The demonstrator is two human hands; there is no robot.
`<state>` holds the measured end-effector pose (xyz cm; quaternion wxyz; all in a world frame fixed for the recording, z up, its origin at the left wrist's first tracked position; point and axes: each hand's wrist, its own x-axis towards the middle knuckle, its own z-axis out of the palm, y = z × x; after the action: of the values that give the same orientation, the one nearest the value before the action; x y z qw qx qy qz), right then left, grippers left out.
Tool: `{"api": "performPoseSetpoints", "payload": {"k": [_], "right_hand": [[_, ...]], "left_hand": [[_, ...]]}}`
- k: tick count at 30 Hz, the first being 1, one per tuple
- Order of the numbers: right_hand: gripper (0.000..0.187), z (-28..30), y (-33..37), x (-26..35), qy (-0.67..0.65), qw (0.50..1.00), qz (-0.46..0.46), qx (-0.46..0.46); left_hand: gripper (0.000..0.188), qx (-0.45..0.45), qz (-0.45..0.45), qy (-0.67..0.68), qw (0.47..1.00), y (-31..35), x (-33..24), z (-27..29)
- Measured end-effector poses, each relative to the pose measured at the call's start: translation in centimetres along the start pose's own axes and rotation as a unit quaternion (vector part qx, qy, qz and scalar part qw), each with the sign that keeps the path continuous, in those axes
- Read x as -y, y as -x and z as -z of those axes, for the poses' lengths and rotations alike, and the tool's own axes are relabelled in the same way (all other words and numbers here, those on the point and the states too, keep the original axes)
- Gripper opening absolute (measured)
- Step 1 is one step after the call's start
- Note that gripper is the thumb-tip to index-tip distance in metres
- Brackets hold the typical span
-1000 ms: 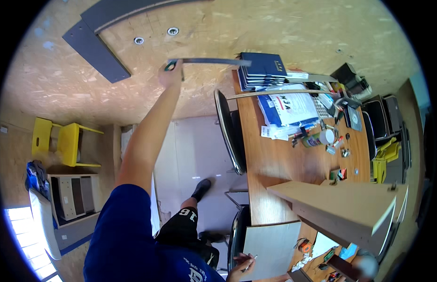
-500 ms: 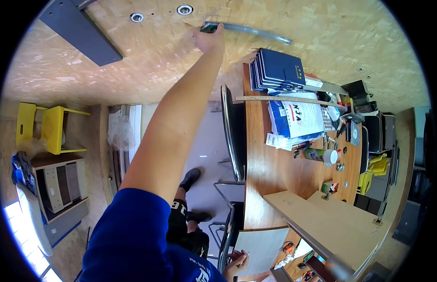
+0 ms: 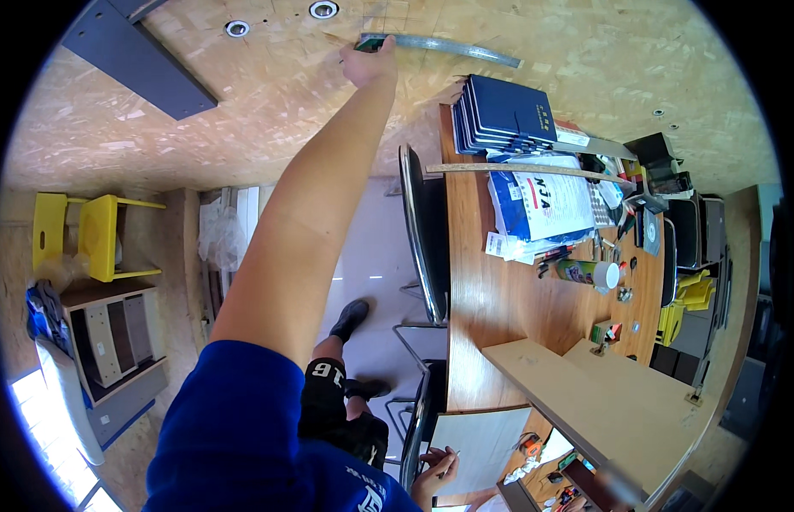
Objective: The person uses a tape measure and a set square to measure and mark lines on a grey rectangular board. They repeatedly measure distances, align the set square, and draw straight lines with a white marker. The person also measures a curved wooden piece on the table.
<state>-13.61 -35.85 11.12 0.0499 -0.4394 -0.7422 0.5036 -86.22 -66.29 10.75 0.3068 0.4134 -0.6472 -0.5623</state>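
My left arm reaches up to the wood-chip wall. My left hand (image 3: 369,65) is closed on the dark green end of a try square (image 3: 373,43) and holds it against the wall. Its long metal blade (image 3: 465,48) runs to the right along the surface, and faint drawn lines show just above it. My right hand (image 3: 439,468) is low in the middle, beside a pale board (image 3: 479,444). Its fingers are curled round a thin pen-like stick (image 3: 453,452), too small to make out fully.
A wooden table (image 3: 491,316) on the right bears a stack of navy notebooks (image 3: 508,107), a plastic-wrapped packet (image 3: 550,205), a spray can (image 3: 587,273) and beige panels (image 3: 610,392). Black chairs (image 3: 422,239) line its near side. A grey panel (image 3: 145,64) juts from the wall; a yellow chair (image 3: 98,235) is at left.
The whole view has shifted slightly. My left hand and the try square keep their place on the wall, and my right hand has barely moved.
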Motion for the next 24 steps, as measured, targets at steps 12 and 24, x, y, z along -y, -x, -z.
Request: {"api": "performPoseSetpoints", "payload": {"k": [12, 24], "right_hand": [[0.035, 0.1, -0.1, -2.2, -0.042, 0.999, -0.017, 0.019], [0.040, 0.8, 0.2, -4.0, -0.032, 0.999, -0.017, 0.038]], "left_hand": [[0.081, 0.021, -0.024, -0.055, 0.998, -2.7, 3.3, 2.8], [0.093, -0.125, -0.034, -0.105, 0.986, -17.0, 9.0, 14.5]]}}
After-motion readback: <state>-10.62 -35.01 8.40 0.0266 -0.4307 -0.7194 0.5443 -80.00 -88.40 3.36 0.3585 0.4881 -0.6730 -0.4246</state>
